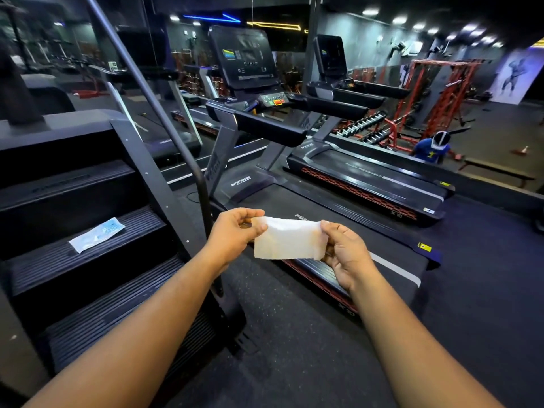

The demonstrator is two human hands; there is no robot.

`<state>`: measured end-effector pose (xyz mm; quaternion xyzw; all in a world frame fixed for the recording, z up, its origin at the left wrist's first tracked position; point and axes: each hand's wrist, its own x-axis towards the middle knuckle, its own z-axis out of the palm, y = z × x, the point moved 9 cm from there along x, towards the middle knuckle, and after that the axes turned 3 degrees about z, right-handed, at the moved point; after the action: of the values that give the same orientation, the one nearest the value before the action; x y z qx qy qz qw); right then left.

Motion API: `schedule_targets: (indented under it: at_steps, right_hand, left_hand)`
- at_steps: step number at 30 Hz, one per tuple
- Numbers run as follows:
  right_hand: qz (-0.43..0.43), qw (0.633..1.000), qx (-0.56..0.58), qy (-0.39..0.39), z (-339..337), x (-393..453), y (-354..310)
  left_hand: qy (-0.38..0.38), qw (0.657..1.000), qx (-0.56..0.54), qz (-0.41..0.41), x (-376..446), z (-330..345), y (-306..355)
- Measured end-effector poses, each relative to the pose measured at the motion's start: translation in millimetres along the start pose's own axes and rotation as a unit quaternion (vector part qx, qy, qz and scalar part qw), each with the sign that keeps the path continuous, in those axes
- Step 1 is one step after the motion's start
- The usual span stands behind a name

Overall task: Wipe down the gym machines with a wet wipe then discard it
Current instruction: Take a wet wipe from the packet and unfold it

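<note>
I'm pinching a thin, limp white wet wipe [287, 238] taut between left hand [235, 231] and right hand [344, 251], above the treadmill [382, 231] belt's edge.

The wet wipe [287, 240] is white. Left of the hands lies a pale blue packet [97, 234] on black ribbed steps [85, 245]. The black treadmill [347, 231] beyond has red honeycomb trim.

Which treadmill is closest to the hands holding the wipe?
The near treadmill, whose belt lies right behind the wipe; the other treadmill sits farther right.

A blue-and-white packet [97, 234] — probably wipes — lies on a stair-climber step [123, 231].
</note>
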<state>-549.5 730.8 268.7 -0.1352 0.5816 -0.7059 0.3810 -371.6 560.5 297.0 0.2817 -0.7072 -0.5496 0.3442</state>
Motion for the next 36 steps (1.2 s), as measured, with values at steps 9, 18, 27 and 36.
schedule_targets:
  at_steps: [9, 18, 27, 36]
  right_hand:
    - [-0.197, 0.93, -0.304, 0.053, -6, -6, -38]
    - [-0.182, 0.706, -0.677, 0.099, -1, -17, -54]
    - [-0.228, 0.816, -0.496, -0.189, 84, -28, -49]
    - [-0.02, 0.972, -0.177, -0.153, 66, -25, -18]
  left_hand:
    - [0.024, 0.942, 0.315, 0.111, 12, -12, 33]
    - [-0.114, 0.926, 0.312, 0.182, 17, 5, 70]
    - [-0.259, 0.873, 0.345, 0.225, 17, 42, 122]
    - [-0.165, 0.967, -0.122, -0.15, -32, 44, -17]
